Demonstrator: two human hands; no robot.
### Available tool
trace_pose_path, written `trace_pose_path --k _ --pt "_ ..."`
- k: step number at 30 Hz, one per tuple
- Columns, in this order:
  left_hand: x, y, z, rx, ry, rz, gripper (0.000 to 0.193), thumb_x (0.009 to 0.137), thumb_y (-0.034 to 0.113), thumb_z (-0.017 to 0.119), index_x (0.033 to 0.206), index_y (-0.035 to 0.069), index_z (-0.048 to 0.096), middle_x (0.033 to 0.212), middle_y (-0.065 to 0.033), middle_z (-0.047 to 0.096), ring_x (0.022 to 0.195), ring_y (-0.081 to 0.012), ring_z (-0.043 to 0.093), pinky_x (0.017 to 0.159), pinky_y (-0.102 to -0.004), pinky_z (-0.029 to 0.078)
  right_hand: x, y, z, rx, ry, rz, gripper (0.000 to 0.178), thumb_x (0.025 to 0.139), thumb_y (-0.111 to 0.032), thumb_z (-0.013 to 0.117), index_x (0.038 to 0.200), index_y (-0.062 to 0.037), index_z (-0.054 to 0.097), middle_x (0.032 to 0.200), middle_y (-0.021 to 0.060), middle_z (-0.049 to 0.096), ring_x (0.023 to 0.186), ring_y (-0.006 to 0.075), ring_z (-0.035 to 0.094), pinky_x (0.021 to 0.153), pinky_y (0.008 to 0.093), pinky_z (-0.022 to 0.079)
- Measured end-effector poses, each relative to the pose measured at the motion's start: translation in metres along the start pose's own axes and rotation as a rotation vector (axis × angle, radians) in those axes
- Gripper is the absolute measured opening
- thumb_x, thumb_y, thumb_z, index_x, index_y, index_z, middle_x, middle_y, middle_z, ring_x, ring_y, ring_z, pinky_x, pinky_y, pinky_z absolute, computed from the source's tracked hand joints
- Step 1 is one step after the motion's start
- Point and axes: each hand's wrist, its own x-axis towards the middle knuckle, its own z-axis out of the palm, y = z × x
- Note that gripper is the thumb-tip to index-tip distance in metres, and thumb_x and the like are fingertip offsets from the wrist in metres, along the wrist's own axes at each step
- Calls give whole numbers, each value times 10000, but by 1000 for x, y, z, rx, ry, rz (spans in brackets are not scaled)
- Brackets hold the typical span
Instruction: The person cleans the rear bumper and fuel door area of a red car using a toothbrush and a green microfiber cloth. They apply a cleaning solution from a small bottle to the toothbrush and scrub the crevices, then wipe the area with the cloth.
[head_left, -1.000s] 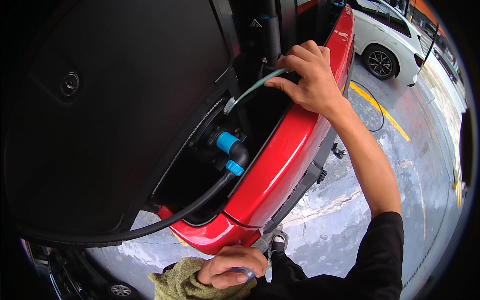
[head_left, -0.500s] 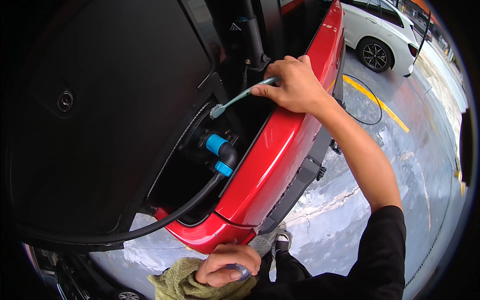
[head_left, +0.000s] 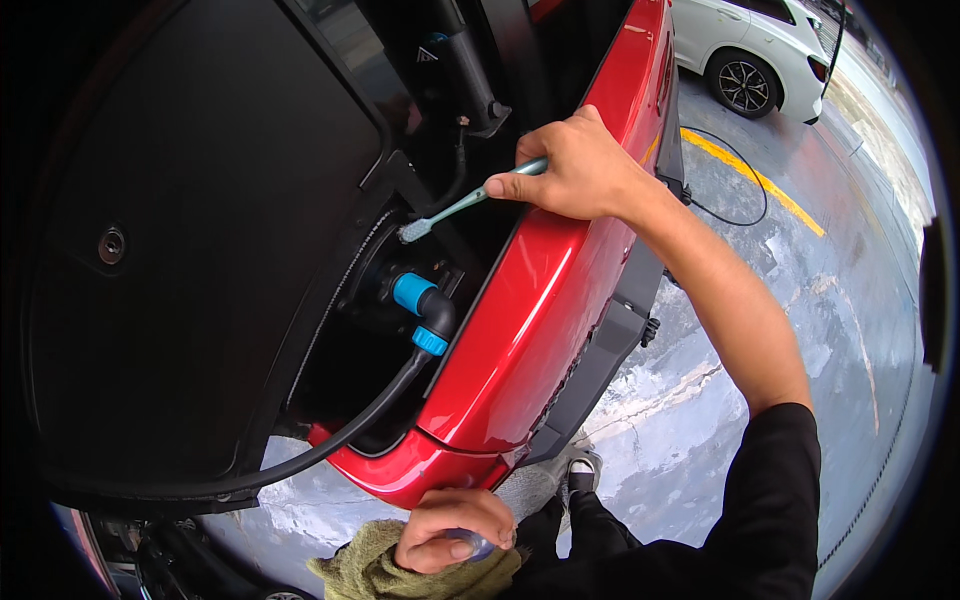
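My right hand (head_left: 585,170) grips a pale green toothbrush (head_left: 465,208) by its handle, over the red bodywork (head_left: 520,325) of a vehicle. The bristle head rests against the upper end of a dark recess, beside the edge of a large black panel (head_left: 190,270). Below the brush, a black elbow fitting (head_left: 437,311) carries a blue collar (head_left: 411,292) and a blue nut (head_left: 430,342). Near the lower edge, my left hand (head_left: 455,522) is closed around a small clear bluish thing, partly hidden by the fingers. An olive-green cloth (head_left: 370,568) lies bunched under and around that hand.
A black hose (head_left: 370,415) curves from the elbow leftward below the panel. A black cylinder (head_left: 465,85) stands at the recess's far end. Grey bumper trim (head_left: 590,375) juts out right of the red body. Farther off, a white car (head_left: 745,50) stands on the worn floor.
The view has shifted slightly, moving the panel and fitting left in the picture. The toothbrush's bristles are turned a little differently at nearly the same spot. Both hands keep their holds.
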Motion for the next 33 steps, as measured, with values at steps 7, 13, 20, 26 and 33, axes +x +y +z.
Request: trace_pose_path --k 7,13,20,26,33 --pt "-2 0 -1 -9 7 -4 336 926 190 569 1014 -113 684 952 -224 690 885 -342 696 810 -414 554 1 9 6 -35 125 -107 583 836 -641 717 729 -70 765 520 68 573 610 231 577 916 383 353" --pt "0 1 0 2 7 -7 341 915 197 573 1008 -112 685 950 -224 690 874 -340 693 794 -414 553 8 5 15 -16 149 -125 561 818 -613 753 804 -52 764 658 81 630 749 237 596 908 397 348" --pt "-1 5 6 -1 63 -51 353 918 236 577 974 -96 684 927 -224 679 840 -321 684 788 -405 546 -9 2 3 -26 281 -183 545 812 -590 770 852 -47 773 723 69 675 883 215 601 869 397 336" --pt "2 8 17 19 160 -60 411 895 282 550 1044 -75 690 1019 -281 678 827 -267 694 847 -424 545 -87 -21 -37 55 316 -49 289 904 -355 727 956 -72 757 825 39 664 827 212 559 846 380 339" --pt "-9 12 37 -32 218 46 586 860 308 581 1303 -72 628 1361 -380 551 820 -278 725 941 -408 490 -203 -108 -19 431 340 57 196 955 -201 686 1078 -52 722 860 75 659 815 235 600 797 352 412"
